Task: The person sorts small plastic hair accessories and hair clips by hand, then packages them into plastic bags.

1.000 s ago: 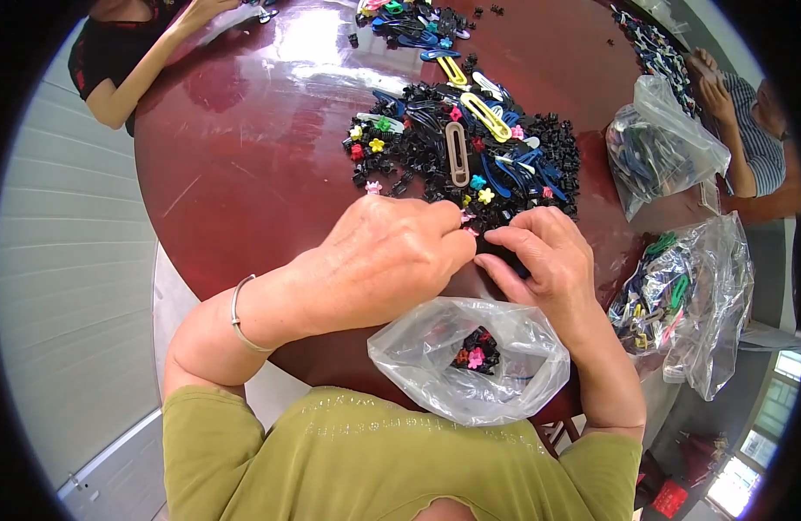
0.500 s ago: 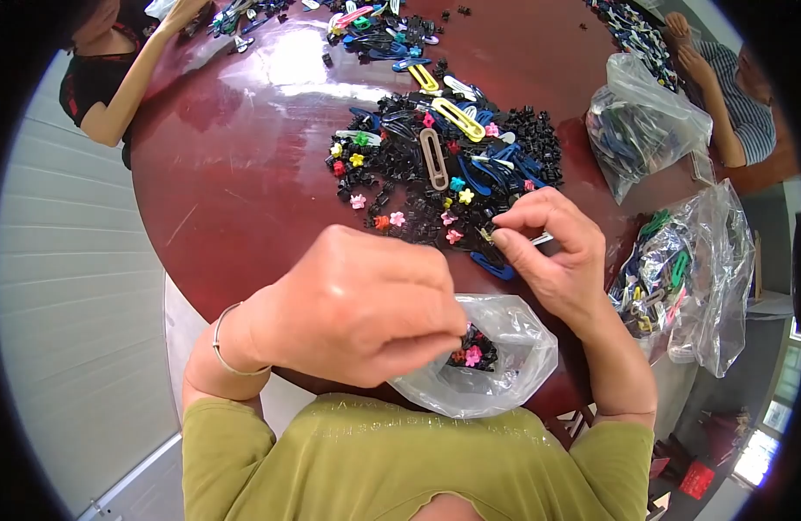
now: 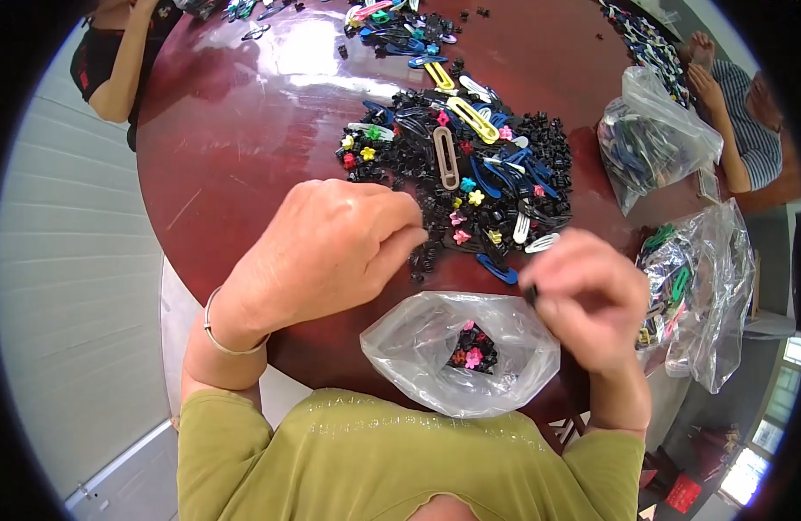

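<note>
A heap of hair clips (image 3: 400,130) lies on the table: small black claw clips, flower-shaped coloured ones and longer snap clips. My left hand (image 3: 331,247) is closed in a pinch at the near left edge of the heap; its fingertips hide whatever is between them. Blurred by motion, my right hand (image 3: 596,300) pinches a small black claw clip (image 3: 530,295) by the right rim of the plastic bag. That clear plastic bag (image 3: 405,343) gapes open in front of me, with black claw clips and a pink flower clip (image 3: 474,357) inside.
Two bags of clips, a tied-looking plastic bag (image 3: 652,143) and a looser clear bag (image 3: 713,295), stand at the right. More clips (image 3: 405,35) lie farther back on the red table (image 3: 227,174). One person (image 3: 114,69) sits at the left, another (image 3: 743,130) at the right.
My left hand has gone from above the bag to the heap's near edge. My right hand has come back from the heap toward the bag, now with a black claw clip.
</note>
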Demonstrator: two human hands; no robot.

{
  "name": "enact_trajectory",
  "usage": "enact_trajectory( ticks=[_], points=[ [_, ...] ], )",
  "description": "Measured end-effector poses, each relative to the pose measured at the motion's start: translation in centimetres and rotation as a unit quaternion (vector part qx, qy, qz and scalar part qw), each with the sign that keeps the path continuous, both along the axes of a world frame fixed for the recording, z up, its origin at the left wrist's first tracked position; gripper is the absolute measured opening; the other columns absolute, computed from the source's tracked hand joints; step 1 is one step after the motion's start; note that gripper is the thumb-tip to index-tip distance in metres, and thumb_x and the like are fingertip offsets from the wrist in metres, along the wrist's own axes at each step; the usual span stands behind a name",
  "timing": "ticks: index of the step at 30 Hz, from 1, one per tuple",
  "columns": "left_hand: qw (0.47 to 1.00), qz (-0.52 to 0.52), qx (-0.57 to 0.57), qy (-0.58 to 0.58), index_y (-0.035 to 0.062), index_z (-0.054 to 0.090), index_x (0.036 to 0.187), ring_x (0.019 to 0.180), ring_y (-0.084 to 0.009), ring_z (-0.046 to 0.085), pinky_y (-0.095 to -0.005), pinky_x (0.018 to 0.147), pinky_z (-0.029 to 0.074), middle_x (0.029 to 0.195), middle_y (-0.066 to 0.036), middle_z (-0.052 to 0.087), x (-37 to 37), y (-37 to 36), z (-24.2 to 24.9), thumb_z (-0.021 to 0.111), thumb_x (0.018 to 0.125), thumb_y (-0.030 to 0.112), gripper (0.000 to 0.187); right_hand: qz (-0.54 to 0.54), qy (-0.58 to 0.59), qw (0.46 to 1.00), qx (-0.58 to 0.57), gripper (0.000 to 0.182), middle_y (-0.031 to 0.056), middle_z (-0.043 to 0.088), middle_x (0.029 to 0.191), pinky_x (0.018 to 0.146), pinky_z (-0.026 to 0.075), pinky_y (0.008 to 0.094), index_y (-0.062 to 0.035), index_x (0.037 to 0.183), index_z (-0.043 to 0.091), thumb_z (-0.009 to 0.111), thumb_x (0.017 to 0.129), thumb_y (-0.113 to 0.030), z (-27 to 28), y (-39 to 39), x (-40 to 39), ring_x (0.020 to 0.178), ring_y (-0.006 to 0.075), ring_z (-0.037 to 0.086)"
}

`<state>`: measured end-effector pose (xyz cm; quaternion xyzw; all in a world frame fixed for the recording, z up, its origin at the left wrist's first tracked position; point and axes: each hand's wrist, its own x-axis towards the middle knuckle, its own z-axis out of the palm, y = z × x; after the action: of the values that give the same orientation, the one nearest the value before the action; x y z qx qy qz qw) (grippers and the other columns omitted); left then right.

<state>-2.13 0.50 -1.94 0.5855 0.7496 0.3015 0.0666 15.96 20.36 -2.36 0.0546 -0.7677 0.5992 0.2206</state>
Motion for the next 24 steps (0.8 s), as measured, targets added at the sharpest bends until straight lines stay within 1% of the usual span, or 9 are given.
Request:
enact_trajectory(
  ticks=[2, 5, 8, 9, 12, 14, 15, 17, 24],
  points=[
    [0.998, 0.012, -0.056, 0.024, 0.0035, 0.064, 0.081, 0.068, -0.0329, 0.065, -0.0406, 0.060, 0.051, 0.073, -0.013, 0.067, -0.4, -0.4, 0.1, 0.074, 0.079, 0.012, 0.013, 0.105, 0.016, 0.994, 0.041, 0.023, 0.0142, 0.072, 0.089, 0.064, 0.053, 0.0306, -0.0001, 0.092, 0.071, 0.076, 0.070, 0.006, 2.3, 0.1, 0.1, 0.077, 0.0214, 0.068],
    [0.990, 0.008, -0.134, 0.039, 0.0037, 0.060, 0.080, 0.067, -0.0343, 0.064, -0.0425, 0.059, 0.049, 0.070, -0.013, 0.065, -0.6, -0.8, 0.5, 0.078, 0.076, 0.017, 0.023, 0.082, 0.004, 0.994, 0.076, 0.023, 0.0155, 0.072, 0.089, 0.064, 0.053, 0.0311, -0.0006, 0.091, 0.072, 0.078, 0.069, 0.004, 2.4, -0.1, 0.3, 0.077, 0.0214, 0.068],
    [0.981, -0.006, -0.190, 0.044, 0.0028, 0.055, 0.084, 0.066, -0.0360, 0.064, -0.0448, 0.059, 0.048, 0.066, -0.014, 0.063, -0.2, -0.7, 0.6, 0.081, 0.072, 0.021, 0.035, -0.076, -0.040, 0.993, 0.086, 0.021, 0.0128, 0.071, 0.088, 0.061, 0.051, 0.0292, -0.0002, 0.093, 0.073, 0.076, 0.073, 0.006, -0.7, 0.4, 0.0, 0.076, 0.0203, 0.068],
    [0.977, -0.008, -0.210, 0.041, 0.0023, 0.053, 0.086, 0.066, -0.0364, 0.064, -0.0455, 0.059, 0.048, 0.065, -0.015, 0.062, 0.1, -0.5, 0.6, 0.082, 0.071, 0.023, 0.038, -0.084, -0.098, 0.987, 0.091, 0.018, 0.0110, 0.070, 0.086, 0.062, 0.051, 0.0288, -0.0004, 0.091, 0.072, 0.075, 0.075, 0.006, -0.6, 0.3, -0.4, 0.075, 0.0186, 0.067],
    [0.970, -0.009, -0.242, 0.034, -0.0007, 0.049, 0.092, 0.063, -0.0384, 0.064, -0.0460, 0.055, 0.048, 0.063, -0.019, 0.061, 1.1, 0.0, 0.4, 0.083, 0.070, 0.026, 0.049, -0.019, -0.178, 0.975, 0.134, 0.016, 0.0109, 0.070, 0.085, 0.062, 0.052, 0.0304, -0.0008, 0.090, 0.072, 0.076, 0.076, 0.004, -1.7, 0.2, -0.9, 0.073, 0.0191, 0.067],
    [0.963, 0.003, -0.267, 0.039, -0.0011, 0.048, 0.093, 0.062, -0.0389, 0.064, -0.0451, 0.054, 0.048, 0.062, -0.019, 0.061, 1.7, 0.1, 0.5, 0.084, 0.070, 0.029, 0.052, 0.028, -0.152, 0.971, 0.181, 0.013, 0.0102, 0.069, 0.084, 0.062, 0.053, 0.0329, -0.0022, 0.090, 0.071, 0.077, 0.078, -0.003, -2.6, 0.3, -1.2, 0.072, 0.0236, 0.067],
    [0.970, 0.013, -0.233, 0.067, -0.0019, 0.047, 0.094, 0.061, -0.0389, 0.064, -0.0438, 0.053, 0.049, 0.062, -0.019, 0.061, 2.0, 0.0, -0.2, 0.084, 0.070, 0.032, 0.055, 0.046, -0.150, 0.969, 0.190, 0.013, 0.0099, 0.069, 0.084, 0.062, 0.053, 0.0335, -0.0024, 0.089, 0.071, 0.077, 0.078, -0.005, -3.0, 0.2, -1.2, 0.072, 0.0248, 0.067],
    [0.972, 0.019, -0.232, 0.040, -0.0012, 0.047, 0.094, 0.062, -0.0390, 0.064, -0.0445, 0.053, 0.049, 0.061, -0.018, 0.060, 1.9, 0.2, -0.4, 0.084, 0.071, 0.032, 0.055, 0.065, -0.132, 0.965, 0.219, 0.016, 0.0087, 0.067, 0.082, 0.062, 0.054, 0.0347, -0.0033, 0.089, 0.070, 0.078, 0.079, -0.011, -3.7, 0.0, -1.3, 0.072, 0.0267, 0.067],
    [0.984, 0.073, -0.157, 0.040, 0.0021, 0.045, 0.096, 0.065, -0.0421, 0.062, -0.0474, 0.055, 0.048, 0.064, -0.019, 0.060, 0.6, 0.9, -1.7, 0.080, 0.079, 0.025, 0.045, 0.040, -0.102, 0.951, 0.291, 0.017, 0.0072, 0.067, 0.081, 0.057, 0.053, 0.0335, -0.0054, 0.088, 0.070, 0.080, 0.076, -0.012, -3.3, -0.5, -1.6, 0.069, 0.0242, 0.067]
  ],
)
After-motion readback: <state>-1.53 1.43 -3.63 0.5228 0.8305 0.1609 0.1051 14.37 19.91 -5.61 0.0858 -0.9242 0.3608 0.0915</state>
